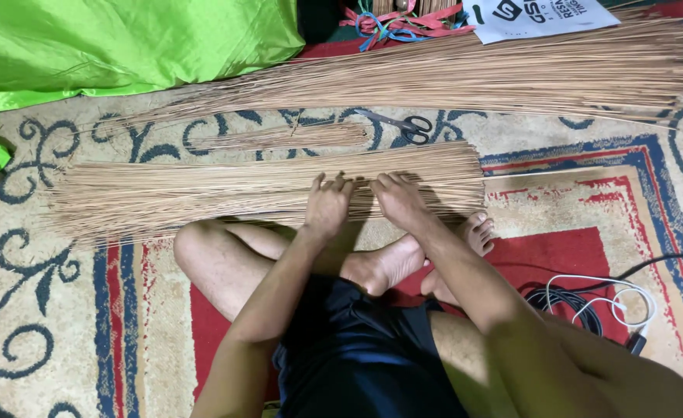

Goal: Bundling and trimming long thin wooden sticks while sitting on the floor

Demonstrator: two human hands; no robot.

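Both hands, left hand (327, 206) and right hand (400, 200), are pressing flat, fingers spread, on the near stick bundle (202, 193) directly under them; sticks are looking light, thin, probably brittle, so gripping mid-bundle suits; scissors (403, 124) are lying just beyond.

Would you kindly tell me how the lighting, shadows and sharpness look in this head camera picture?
Head view: even indoor light, no glare; the left hand and right hand cast a soft shadow on the near stick bundle; scissors and carpet are sharp; the green cloth is bright and shiny; slight wide-angle bending shows at the edges.
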